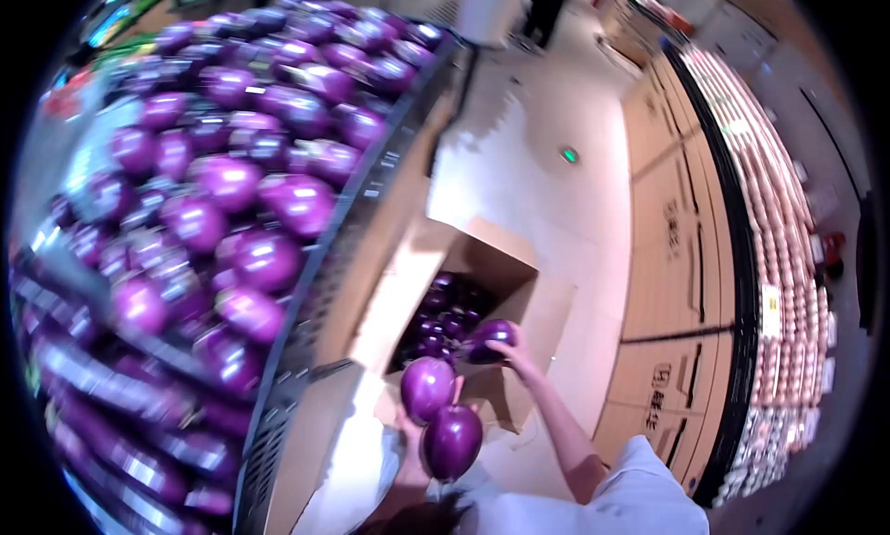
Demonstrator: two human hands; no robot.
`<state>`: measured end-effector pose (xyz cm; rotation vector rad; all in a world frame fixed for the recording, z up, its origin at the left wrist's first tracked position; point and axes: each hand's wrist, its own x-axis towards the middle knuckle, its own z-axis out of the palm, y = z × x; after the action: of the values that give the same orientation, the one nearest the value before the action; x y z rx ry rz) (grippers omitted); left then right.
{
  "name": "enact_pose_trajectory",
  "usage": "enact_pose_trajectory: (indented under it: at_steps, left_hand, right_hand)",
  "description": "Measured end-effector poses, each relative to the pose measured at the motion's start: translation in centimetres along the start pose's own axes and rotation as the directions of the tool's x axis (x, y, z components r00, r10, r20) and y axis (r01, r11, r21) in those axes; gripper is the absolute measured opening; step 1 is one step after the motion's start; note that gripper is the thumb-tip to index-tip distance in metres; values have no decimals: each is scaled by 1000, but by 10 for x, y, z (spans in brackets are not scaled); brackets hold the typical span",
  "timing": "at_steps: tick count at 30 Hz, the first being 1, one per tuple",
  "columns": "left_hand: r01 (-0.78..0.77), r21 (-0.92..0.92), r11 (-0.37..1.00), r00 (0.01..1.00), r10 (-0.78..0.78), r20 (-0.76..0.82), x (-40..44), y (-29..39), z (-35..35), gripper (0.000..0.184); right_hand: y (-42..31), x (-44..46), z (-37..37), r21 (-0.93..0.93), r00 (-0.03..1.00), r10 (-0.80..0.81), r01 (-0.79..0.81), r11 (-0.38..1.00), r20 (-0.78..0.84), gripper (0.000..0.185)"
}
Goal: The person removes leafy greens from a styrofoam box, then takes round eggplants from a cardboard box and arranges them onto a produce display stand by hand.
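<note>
Glossy purple fills the left side, where a heap of round eggplants (227, 183) covers the display stand (306, 289) up to its black perforated rim. Long eggplants (130, 447) lie at the stand's near left corner, blurred.

Beyond the stand's right edge, the person's left hand (409, 435) cradles two round eggplants at once, an upper one (427, 389) and a lower one (452, 440), before the near edge of a cardboard box (502, 241). Its fingers are largely hidden behind them, so how firmly it grips cannot be told. Inside the box, toward its near edge, lie more dark eggplants (450, 312).

At the box's near right corner the right hand (515, 348) grips a single eggplant (489, 341), fingers curled around its right end; whether the fruit is above or below the rim is hard to say.

Each is probably moderately heavy for its size, firm with a little give, and slick (that shine suggests smooth skin). The skin would likely bruise or scratch if knocked. A palm beneath the round belly, or fingers wrapped near the stem end, should be surest; two in one hand could roll apart.

Farthest right stands a wooden-fronted cabinet (667, 238).
</note>
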<state>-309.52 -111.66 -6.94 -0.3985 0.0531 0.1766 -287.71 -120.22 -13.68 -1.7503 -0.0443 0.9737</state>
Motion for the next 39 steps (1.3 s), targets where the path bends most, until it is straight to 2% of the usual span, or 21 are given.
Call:
enact_pose_trajectory:
  at_steps: [1, 3, 4, 5, 6, 7, 10, 12, 14, 16, 19, 22, 26, 27, 28, 30, 32, 34, 36, 37, 39]
  left_hand:
    - [-12, 26, 1000, 999, 11, 41, -13, -9, 22, 101]
    - [-107, 87, 990, 994, 103, 45, -35, -9, 68, 99]
    - [-134, 99, 986, 990, 129, 52, -48, -8, 88, 95]
    - [-152, 112, 982, 986, 142, 92, -62, -11, 109, 95]
    - [-187, 130, 974, 978, 172, 117, -73, -8, 122, 94]
    - [-209, 154, 966, 973, 190, 129, -87, -5, 135, 94]
    - [-247, 169, 954, 965, 227, 130, -122, 3, 160, 93]
    - [-262, 179, 948, 962, 243, 122, -138, 4, 168, 92]
    - [-270, 185, 945, 961, 253, 108, -149, 4, 177, 91]
    - [-276, 191, 942, 960, 259, 110, -154, 6, 188, 91]
    - [-288, 207, 935, 956, 269, 113, -161, 13, 208, 90]
    - [-308, 220, 926, 950, 289, 115, -161, 27, 229, 88]
    - [-373, 212, 903, 920, 331, 211, -153, 55, 258, 86]
    - [-366, 238, 900, 927, 331, 174, -152, 63, 268, 88]
    - [-325, 138, 936, 925, 285, 251, -149, 71, 276, 90]
    - [-455, 342, 822, 891, 419, 177, -142, 86, 309, 82]
    - [-575, 347, 741, 815, 557, 160, -132, 104, 330, 80]
    - [-638, 308, 705, 768, 611, 193, -124, 126, 349, 81]
    - [-694, 292, 658, 719, 658, 225, -120, 145, 361, 82]
    - [-717, 280, 638, 695, 680, 233, -119, 154, 367, 82]
    - [-757, 260, 600, 652, 717, 245, -119, 170, 375, 84]
  right_hand:
    - [-15, -15, -11, 23, 996, 14, -16, 1000, 92, 65]
    - [-67, -57, -9, 280, 929, -182, 89, 956, 323, 56]
    - [-75, -70, 0, 303, 963, -179, 112, 946, 202, 56]
    - [-83, -72, 5, 343, 926, -295, 204, 917, 236, 54]
    - [-104, -75, 8, 352, 927, -258, 154, 923, 272, 54]
    - [-124, -84, 21, 366, 866, -360, 229, 902, 346, 58]
    - [-158, -107, 55, 282, 885, -396, 325, 903, 246, 57]
    - [-183, -126, 82, 376, 854, -384, 247, 893, 350, 57]
    - [-190, -103, 101, 490, 775, -356, 69, 869, 523, 54]
    - [-201, -95, 122, 516, 778, -329, 8, 856, 535, 49]
    - [-248, -151, 165, 450, 695, -407, 134, 883, 592, 51]
    - [-290, -148, 207, 406, 685, -283, -20, 914, 671, 51]
    - [-354, -124, 289, 400, 550, -339, 10, 917, 763, 51]
    - [-373, -121, 316, 404, 553, -383, 91, 910, 739, 48]
    - [-392, -118, 345, 406, 550, -430, 172, 897, 716, 45]
    - [-427, -90, 410, 391, 424, -535, 381, 838, 731, 40]
    - [-465, -66, 472, 211, 333, -467, 582, 786, 819, 52]
    - [-486, -31, 554, 55, 433, -613, 786, 615, 661, 71]
    - [-499, -47, 592, -55, 335, -766, 929, 367, 548, 77]
    - [-504, -42, 615, -50, 296, -742, 941, 336, 602, 88]
    - [-506, -26, 652, -72, 213, -706, 972, 225, 675, 85]
